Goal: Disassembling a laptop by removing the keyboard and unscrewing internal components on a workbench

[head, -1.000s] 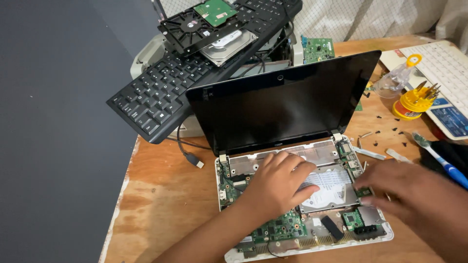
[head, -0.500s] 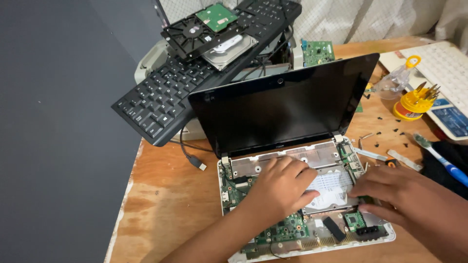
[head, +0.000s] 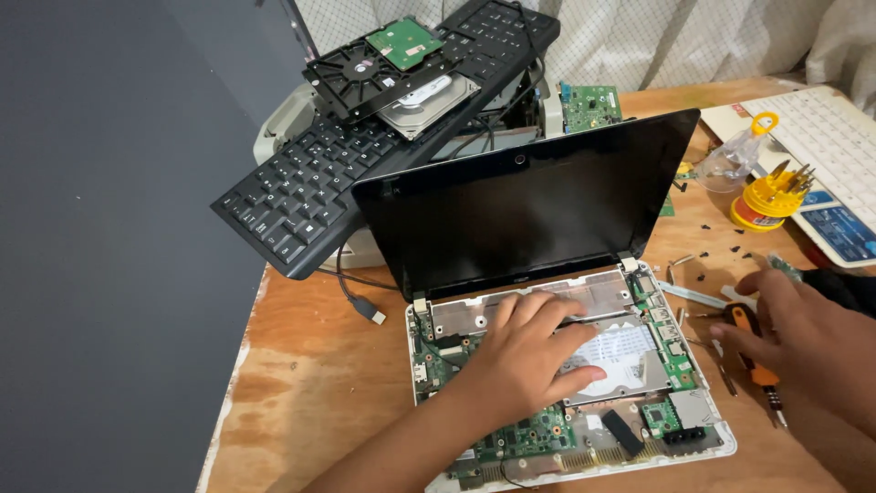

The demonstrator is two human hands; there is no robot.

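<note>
Laptop (head: pixel 547 301), opened and stripped of its keyboard, sits near the wooden table's (head: pixel 301 383) front edge, green board and silver drive (head: pixel 620 356) bared. Since a second ago the right hand (head: pixel 803 342) has left the laptop's right edge and now curls around an orange-handled screwdriver (head: pixel 753 351) beside it. The left hand (head: pixel 525 361) stays flat, fingers spread, touching the drive.

Small laptop (head: pixel 547 301), white base, keyboard cover removed, circuit boards bare, dark screen upright; lies under the left hand (head: pixel 525 361). Silver hard drive (head: pixel 620 356), flat in base, touching left fingertips. Orange-handled screwdriver (head: pixel 756 356), beneath the right hand (head: pixel 808 338).
</note>
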